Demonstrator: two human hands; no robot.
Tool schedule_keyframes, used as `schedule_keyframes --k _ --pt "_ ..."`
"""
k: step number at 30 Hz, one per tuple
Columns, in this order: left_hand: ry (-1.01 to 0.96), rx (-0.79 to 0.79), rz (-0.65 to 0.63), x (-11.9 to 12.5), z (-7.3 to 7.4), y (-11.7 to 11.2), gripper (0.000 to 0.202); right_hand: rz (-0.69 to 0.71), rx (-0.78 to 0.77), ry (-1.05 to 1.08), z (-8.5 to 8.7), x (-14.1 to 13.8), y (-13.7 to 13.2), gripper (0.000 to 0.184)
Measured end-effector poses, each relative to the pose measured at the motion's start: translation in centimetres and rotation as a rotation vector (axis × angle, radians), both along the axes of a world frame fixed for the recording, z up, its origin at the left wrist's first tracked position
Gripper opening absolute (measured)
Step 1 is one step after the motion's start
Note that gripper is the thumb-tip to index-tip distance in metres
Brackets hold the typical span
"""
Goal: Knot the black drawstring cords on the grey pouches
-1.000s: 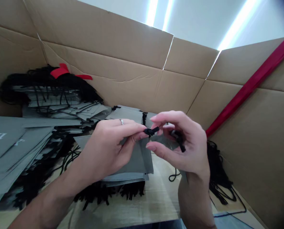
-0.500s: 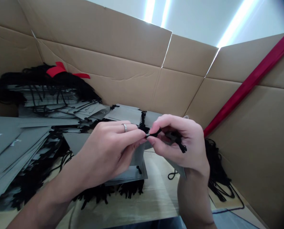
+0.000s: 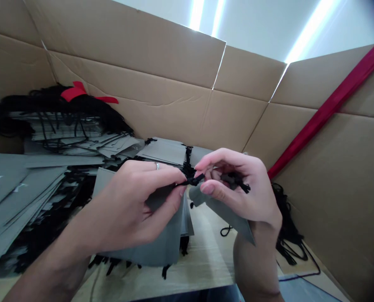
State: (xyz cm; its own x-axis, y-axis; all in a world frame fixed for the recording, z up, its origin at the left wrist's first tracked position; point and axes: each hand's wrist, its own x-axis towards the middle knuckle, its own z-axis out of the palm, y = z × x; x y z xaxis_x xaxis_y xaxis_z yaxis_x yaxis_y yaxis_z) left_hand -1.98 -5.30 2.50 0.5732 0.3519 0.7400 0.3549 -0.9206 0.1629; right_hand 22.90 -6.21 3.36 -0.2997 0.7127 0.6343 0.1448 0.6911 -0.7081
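My left hand [image 3: 136, 201] pinches a black cord [image 3: 193, 180] between thumb and index finger. A small knot or bend shows in the cord between my two hands. My right hand [image 3: 242, 184] is at the cord's other end, its fingers curled over more black cord [image 3: 237, 180]. Below my left hand hangs a flat grey sheet [image 3: 162, 239], partly hidden by the hand. Another grey sheet [image 3: 229, 212] slants down under my right thumb towards the wrist. Black cord ends poke out below the sheet on the left.
Stacked grey sheets with lettering [image 3: 4, 188] lie at left. Behind them is a pile of grey sheets with black cords [image 3: 67, 126] and a red strip [image 3: 75, 92]. Cardboard walls [image 3: 162, 75] surround the wooden table [image 3: 206, 260]. Black cords [image 3: 284, 222] lie at right.
My hands have drawn slightly apart, and my right thumb and index finger have spread. More cord shows between them. The grey sheet under my left hand now hangs in fuller view.
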Motion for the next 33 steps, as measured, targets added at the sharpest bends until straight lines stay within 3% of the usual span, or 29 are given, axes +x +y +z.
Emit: schedule_keyframes --k 8,12,15,22,33 --pt "-0.009 0.123 0.084 0.4 -1.1 0.6 0.015 -0.078 -0.014 -0.052 0.3 -0.4 -0.4 0.021" --pt "0.009 0.111 0.078 0.5 -1.3 0.6 0.02 -0.067 -0.013 -0.071 0.1 -0.4 -0.4 0.021" --pt "0.005 0.124 0.08 0.7 -1.4 0.7 0.009 -0.099 0.03 -0.083 0.0 -0.5 -0.3 0.016" --pt "0.02 0.261 0.125 1.2 -1.4 1.1 0.017 -0.122 0.085 -0.004 -0.2 -1.0 -0.1 0.019" --pt "-0.013 0.234 0.053 1.7 -1.4 0.7 0.023 -0.178 0.16 0.025 -0.6 -2.2 -0.2 0.023"
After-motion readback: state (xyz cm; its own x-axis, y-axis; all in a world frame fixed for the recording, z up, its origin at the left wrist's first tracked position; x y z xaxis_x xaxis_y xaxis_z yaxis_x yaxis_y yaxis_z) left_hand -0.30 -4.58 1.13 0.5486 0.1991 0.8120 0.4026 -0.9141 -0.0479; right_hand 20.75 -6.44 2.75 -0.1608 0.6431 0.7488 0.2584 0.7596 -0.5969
